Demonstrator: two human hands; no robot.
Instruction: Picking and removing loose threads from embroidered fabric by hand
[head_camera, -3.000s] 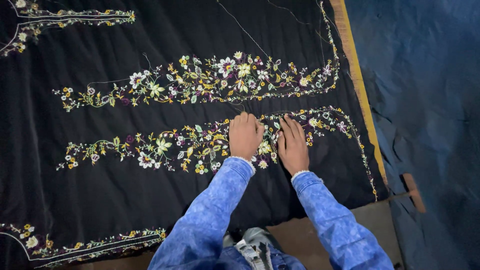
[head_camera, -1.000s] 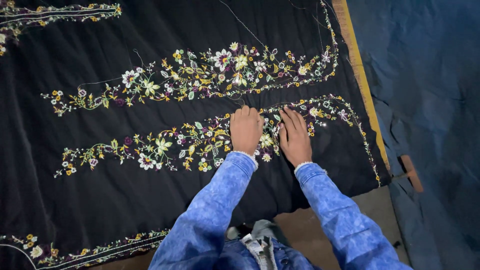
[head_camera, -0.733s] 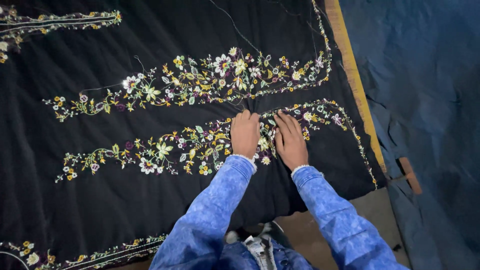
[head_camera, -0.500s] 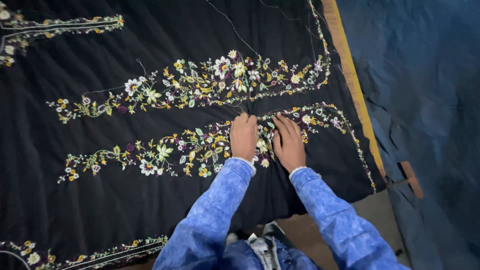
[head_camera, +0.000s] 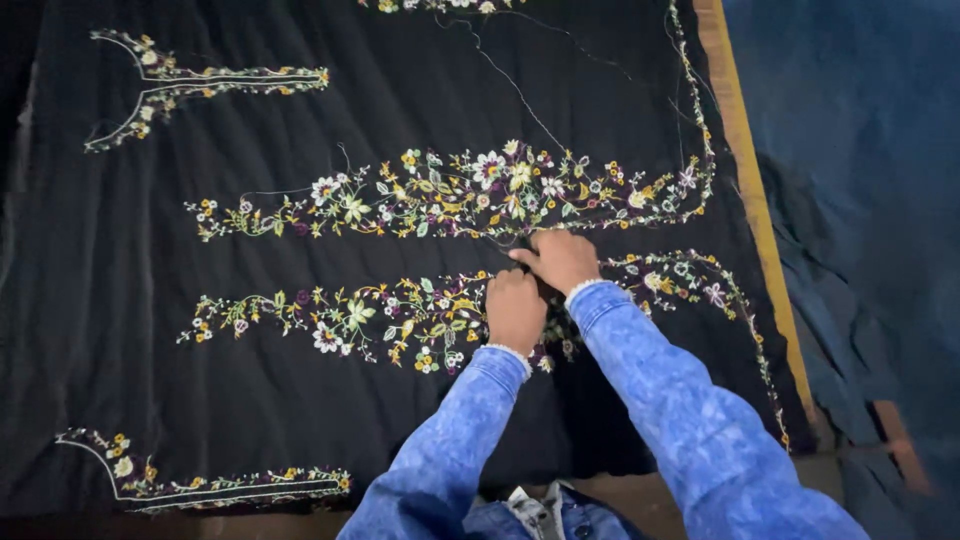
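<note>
Right hand shifted up between 2 floral embroidery bands, pinching black fabric, left hand fisted, grip unclear

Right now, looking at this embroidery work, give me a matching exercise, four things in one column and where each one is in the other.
1. left hand
2. right hand
3. neckline motif
4. gold fabric border

a. right edge of the black cloth
b. upper left corner
c. on the lower floral band
d. between the two floral bands

Pairs: 1-c, 2-d, 3-b, 4-a
</note>
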